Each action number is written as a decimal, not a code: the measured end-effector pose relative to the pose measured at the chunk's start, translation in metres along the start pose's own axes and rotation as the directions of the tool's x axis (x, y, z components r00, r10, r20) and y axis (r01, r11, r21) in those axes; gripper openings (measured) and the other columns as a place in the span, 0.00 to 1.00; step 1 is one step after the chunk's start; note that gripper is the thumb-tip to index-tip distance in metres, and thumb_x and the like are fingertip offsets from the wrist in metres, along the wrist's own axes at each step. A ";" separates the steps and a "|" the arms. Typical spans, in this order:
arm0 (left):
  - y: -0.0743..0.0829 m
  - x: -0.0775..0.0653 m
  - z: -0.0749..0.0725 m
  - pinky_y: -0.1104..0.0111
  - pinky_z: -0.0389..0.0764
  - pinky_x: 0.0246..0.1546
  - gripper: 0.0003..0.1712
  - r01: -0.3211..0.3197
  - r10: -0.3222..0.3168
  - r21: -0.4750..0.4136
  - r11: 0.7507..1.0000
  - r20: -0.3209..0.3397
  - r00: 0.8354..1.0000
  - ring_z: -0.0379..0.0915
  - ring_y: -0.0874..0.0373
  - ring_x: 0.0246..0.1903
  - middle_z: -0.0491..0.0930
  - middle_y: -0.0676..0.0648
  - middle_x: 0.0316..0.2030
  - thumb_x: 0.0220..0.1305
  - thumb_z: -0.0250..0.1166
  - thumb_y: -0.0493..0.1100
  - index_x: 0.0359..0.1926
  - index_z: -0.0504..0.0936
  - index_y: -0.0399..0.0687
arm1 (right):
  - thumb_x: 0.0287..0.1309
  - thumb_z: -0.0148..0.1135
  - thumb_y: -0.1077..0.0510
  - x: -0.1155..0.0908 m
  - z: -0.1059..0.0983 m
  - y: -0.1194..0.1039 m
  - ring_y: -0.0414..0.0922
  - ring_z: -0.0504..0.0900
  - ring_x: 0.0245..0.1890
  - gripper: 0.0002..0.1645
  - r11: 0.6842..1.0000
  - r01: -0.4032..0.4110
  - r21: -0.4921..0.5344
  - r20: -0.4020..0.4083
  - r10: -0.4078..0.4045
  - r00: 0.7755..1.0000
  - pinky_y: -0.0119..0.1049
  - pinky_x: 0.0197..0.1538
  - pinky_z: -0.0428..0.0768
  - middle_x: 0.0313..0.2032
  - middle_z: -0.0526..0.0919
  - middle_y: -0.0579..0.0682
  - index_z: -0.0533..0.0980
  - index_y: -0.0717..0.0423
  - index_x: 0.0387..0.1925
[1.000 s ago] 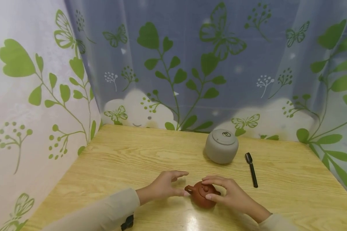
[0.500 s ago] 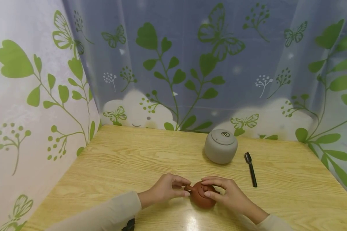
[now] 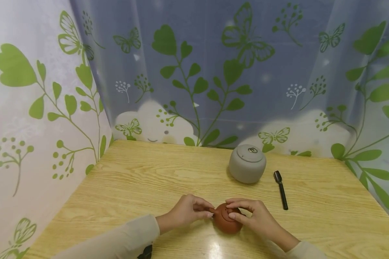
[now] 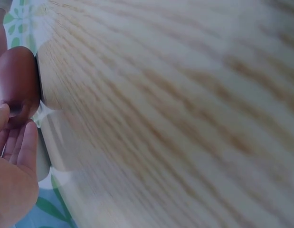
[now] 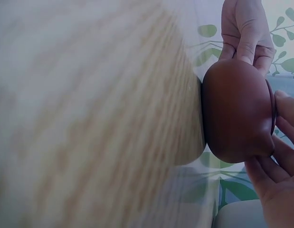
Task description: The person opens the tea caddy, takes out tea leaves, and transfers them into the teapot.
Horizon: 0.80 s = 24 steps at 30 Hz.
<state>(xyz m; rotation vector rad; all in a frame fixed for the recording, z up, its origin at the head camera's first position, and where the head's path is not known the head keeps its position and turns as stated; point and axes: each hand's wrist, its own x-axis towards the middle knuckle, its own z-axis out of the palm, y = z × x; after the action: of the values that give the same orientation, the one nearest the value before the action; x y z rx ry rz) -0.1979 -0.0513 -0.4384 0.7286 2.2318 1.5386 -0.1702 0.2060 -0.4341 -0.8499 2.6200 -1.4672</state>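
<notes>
A small reddish-brown clay teapot [image 3: 226,226] with a round lid sits on the wooden table near its front. My left hand [image 3: 185,213] pinches the handle on the teapot's left side between thumb and fingers. From the right, my right hand [image 3: 262,219] holds the pot, thumb and fingers around the lid and the spout side, partly hiding the lid knob. In the right wrist view the pot's smooth body [image 5: 237,114] stands between both hands. The left wrist view shows the thumb and fingertips [image 4: 28,142] right at the handle.
Behind the teapot stands a grey lidded jar [image 3: 247,166]. A black scoop [image 3: 281,190] lies to the right of the jar. A curtain [image 3: 194,72] printed with leaves and butterflies rises at the back and sides of the table [image 3: 142,169].
My left hand has moved a little right and its spread thumb and fingers have closed on the teapot's handle. The right hand has stayed on the pot.
</notes>
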 end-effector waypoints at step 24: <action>0.001 0.001 0.000 0.73 0.82 0.35 0.09 0.015 -0.015 -0.013 1.000 -0.009 1.000 0.83 0.59 0.40 0.85 0.45 0.41 0.59 0.69 0.36 0.42 0.87 0.43 | 0.59 0.66 0.55 -0.001 -0.008 -0.005 0.37 0.81 0.50 0.11 0.997 0.051 -0.062 -0.115 -0.057 0.992 0.30 0.53 0.77 0.48 0.85 0.49 0.84 0.49 0.44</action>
<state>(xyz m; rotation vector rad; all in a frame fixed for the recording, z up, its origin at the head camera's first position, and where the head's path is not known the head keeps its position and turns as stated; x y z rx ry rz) -0.1990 -0.0507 -0.4378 0.7006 2.2267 1.5516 -0.1692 0.2109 -0.4261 -0.8729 2.7577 -1.5039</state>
